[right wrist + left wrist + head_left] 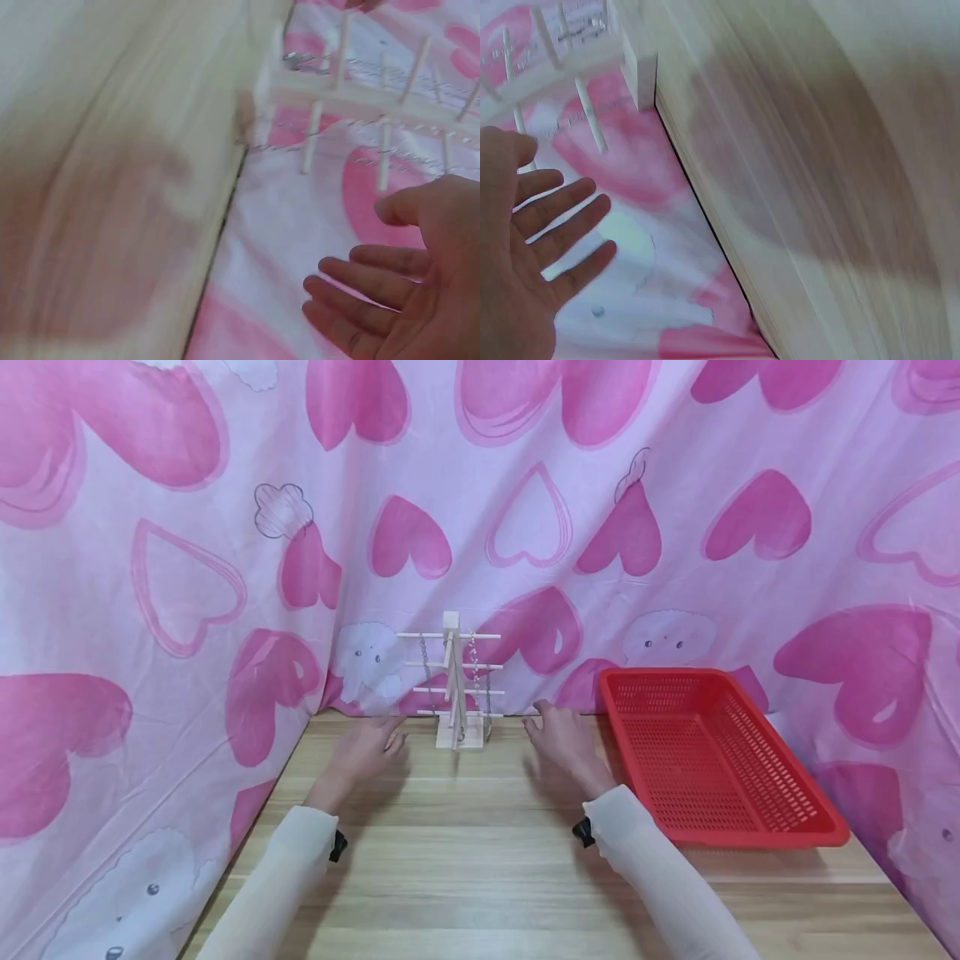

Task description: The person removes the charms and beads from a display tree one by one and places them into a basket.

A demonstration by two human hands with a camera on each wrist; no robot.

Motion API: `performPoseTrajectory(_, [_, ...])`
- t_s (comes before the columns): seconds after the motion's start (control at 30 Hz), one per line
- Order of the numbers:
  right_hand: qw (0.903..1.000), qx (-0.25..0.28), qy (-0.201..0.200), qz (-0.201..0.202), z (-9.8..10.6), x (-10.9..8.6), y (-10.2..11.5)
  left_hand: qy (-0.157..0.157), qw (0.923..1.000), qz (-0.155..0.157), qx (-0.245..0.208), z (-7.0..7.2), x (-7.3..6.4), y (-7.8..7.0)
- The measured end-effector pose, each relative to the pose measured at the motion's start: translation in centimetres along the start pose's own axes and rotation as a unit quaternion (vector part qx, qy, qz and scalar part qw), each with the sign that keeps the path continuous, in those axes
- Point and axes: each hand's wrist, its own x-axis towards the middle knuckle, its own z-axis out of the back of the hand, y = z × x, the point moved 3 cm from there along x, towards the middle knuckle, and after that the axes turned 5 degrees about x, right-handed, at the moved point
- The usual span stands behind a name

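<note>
To the left, a bare left hand (pixel 366 747) with fingers loosely extended, gripping nothing. To the right, a bare right hand (pixel 561 739), likewise relaxed and holding nothing. Between the two, near both but touching neither in the head view, a pale wooden stand (pixel 454 677) with tiers of thin round pegs (pixel 407 635). Stands upright towards the back edge of the pale wood-grain tabletop (pixel 450 877). Hanging from the pegs on the left side, a thin grey chain (pixel 424 658); on the right side, a pale, beaded-looking chain (pixel 473 656) and, just beside, a thin darker chain (pixel 488 689). Too fine and blurred in the wrist views for a sure count.

Farther out, beyond the right hand, a red rectangular plastic basket (pixel 757 841) with perforated walls, resting on the tabletop. Behind and around, a pink-and-white cloth (pixel 450 468) printed with hearts.

As for progress, seems well settled at the stand: chains already in place on both sides, with both hands free of stand and chains alike. Of what is left, impossible to tell from this view; no loose chain visible on the tabletop or in either hand.
</note>
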Motion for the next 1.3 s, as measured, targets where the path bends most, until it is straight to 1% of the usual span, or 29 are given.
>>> performPoseTrajectory(0.07, [0.9995, 0.022, -0.021, 0.010, 0.5, 0.4, 0.7, -0.023, 0.9995, -0.020, 0.003, -0.1, 0.0, -1.0])
performPoseTrajectory(0.1, [0.9989, 0.032, -0.029, 0.016, 0.7, 0.6, 1.0, -0.028, 0.9992, -0.027, 0.002, -0.2, 0.1, -1.5])
performPoseTrajectory(0.17, [0.9975, 0.052, -0.038, 0.030, 1.2, 1.1, 1.8, -0.026, 0.9989, -0.039, -0.009, -0.5, 0.1, -2.4])
performPoseTrajectory(0.3, [0.9938, 0.092, -0.042, 0.045, 1.9, 2.0, 3.2, 0.010, 0.9981, -0.057, -0.023, -1.6, 0.1, -3.7])
performPoseTrajectory(0.4, [0.9919, 0.106, -0.047, 0.050, 2.2, 2.7, 4.0, 0.055, 0.9961, -0.064, -0.027, -2.4, 0.1, -4.3])
performPoseTrajectory(0.5, [0.9901, 0.120, -0.051, 0.051, 2.4, 3.2, 4.6, 0.100, 0.9922, -0.071, -0.024, -3.2, 0.0, -4.6])
performPoseTrajectory(0.57, [0.9890, 0.129, -0.050, 0.051, 2.3, 3.6, 5.0, 0.122, 0.9891, -0.079, -0.020, -3.7, -0.1, -4.7])
performPoseTrajectory(0.7, [0.9867, 0.152, -0.039, 0.042, 2.1, 4.2, 5.5, 0.148, 0.9847, -0.091, -0.014, -4.9, 0.0, -4.7])
performPoseTrajectory(0.73, [0.9862, 0.158, -0.035, 0.037, 1.9, 4.3, 5.6, 0.150, 0.9841, -0.094, -0.012, -5.3, 0.0, -4.6])
performPoseTrajectory(0.83, [0.9839, 0.174, -0.030, 0.030, 1.5, 4.5, 5.7, 0.166, 0.9818, -0.091, -0.016, -6.1, -0.1, -4.6])
performPoseTrajectory(0.93, [0.9822, 0.184, -0.026, 0.028, 1.2, 4.6, 5.8, 0.170, 0.9812, -0.089, -0.019, -6.8, -0.1, -4.7])
performPoseTrajectory(1.1, [0.9776, 0.209, -0.021, 0.018, 0.9, 4.8, 5.8, 0.180, 0.9796, -0.088, -0.015, -7.0, -0.1, -5.0])
performPoseTrajectory(1.3, [0.9715, 0.235, -0.024, 0.017, 0.4, 4.9, 5.7, 0.210, 0.9741, -0.084, -0.006, -6.5, -0.4, -5.4])
